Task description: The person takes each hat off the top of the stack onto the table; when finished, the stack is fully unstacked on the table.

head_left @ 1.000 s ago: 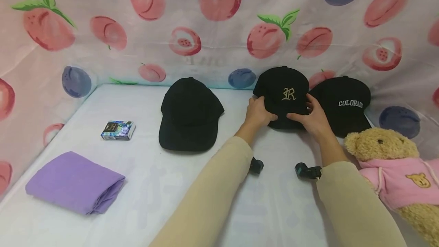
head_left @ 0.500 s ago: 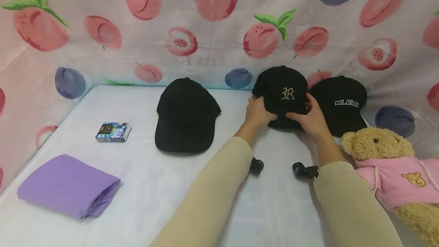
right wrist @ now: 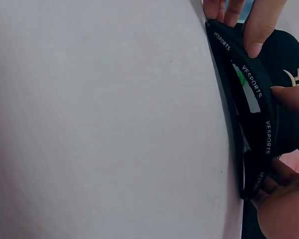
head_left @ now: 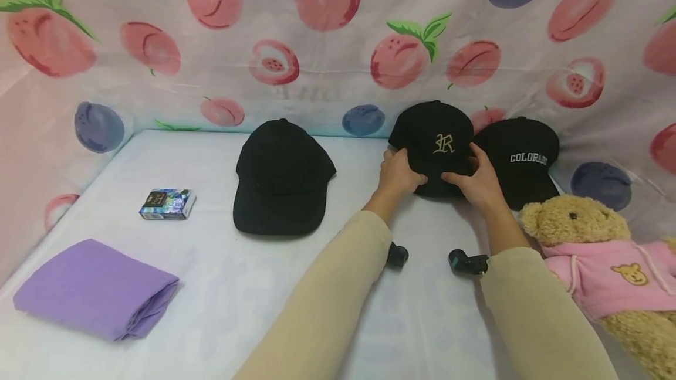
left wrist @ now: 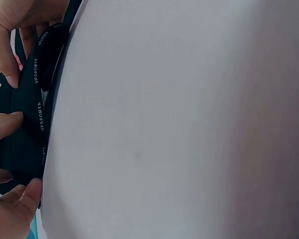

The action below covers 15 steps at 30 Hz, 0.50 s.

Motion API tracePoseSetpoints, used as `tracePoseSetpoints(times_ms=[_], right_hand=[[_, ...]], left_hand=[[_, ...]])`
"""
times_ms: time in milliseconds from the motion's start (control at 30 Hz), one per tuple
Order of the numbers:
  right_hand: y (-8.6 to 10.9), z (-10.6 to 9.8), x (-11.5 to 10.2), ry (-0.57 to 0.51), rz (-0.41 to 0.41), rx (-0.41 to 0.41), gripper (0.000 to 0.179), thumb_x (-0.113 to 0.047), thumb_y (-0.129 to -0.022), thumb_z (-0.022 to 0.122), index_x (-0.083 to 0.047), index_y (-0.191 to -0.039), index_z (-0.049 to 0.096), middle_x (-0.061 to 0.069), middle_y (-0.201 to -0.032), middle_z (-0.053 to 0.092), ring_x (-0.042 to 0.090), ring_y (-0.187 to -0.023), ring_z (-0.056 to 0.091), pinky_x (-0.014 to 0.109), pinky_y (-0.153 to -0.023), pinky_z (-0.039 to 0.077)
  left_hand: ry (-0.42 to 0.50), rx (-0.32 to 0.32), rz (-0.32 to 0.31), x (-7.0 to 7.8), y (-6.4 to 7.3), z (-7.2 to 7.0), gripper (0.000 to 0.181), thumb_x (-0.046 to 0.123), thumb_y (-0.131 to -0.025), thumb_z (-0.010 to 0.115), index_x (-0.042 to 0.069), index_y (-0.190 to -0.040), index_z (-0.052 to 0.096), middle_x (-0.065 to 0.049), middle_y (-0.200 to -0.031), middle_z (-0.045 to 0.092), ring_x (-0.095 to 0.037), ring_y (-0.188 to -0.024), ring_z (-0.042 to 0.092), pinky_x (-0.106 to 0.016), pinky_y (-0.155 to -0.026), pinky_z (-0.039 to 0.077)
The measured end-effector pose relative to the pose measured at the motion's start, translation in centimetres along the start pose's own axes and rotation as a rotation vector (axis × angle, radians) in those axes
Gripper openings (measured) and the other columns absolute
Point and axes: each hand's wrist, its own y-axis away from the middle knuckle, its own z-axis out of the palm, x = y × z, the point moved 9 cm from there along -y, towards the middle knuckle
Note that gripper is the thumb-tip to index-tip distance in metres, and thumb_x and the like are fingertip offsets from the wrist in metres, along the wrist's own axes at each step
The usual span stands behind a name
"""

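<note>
while the left hand (head_left: 399,172) and right hand (head_left: 479,179), fingers curled, grip either side of the gold-lettered cap (head_left: 435,131) at the worktop's (head_left: 417,315) far right, this looks like positioning; letting go would call for opening both evenly.

At three o'clock I hold a black cap (right wrist: 291,52), its band lettering (right wrist: 268,137) repeating VESPORTS, a pale emblem (right wrist: 298,78) partly in view. My left hand (right wrist: 261,22) grips it at one o'clock, my right hand (right wrist: 285,206) at four; a whitish surface (right wrist: 104,119) spreads toward nine.
</note>
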Motion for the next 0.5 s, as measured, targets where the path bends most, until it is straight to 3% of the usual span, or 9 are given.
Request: tracePoseSetpoints(times_ms=[500], right_hand=[[0.21, -0.79, 0.13, 0.031, 0.001, 0.008, 0.099, -0.022, -0.096, 0.07, -0.011, -0.167, 0.003, 0.029, -0.169, 0.017, 0.046, -0.155, 0.022, 0.063, -0.123, 0.023]], left_hand=[[0.0, 0.016, -0.001, 0.77, 0.24, 0.64, 0.075, 0.03, -0.089, 0.082, 0.007, -0.153, 0.049, -0.014, -0.15, 0.048, -0.028, -0.135, 0.053, -0.034, -0.113, 0.046]])
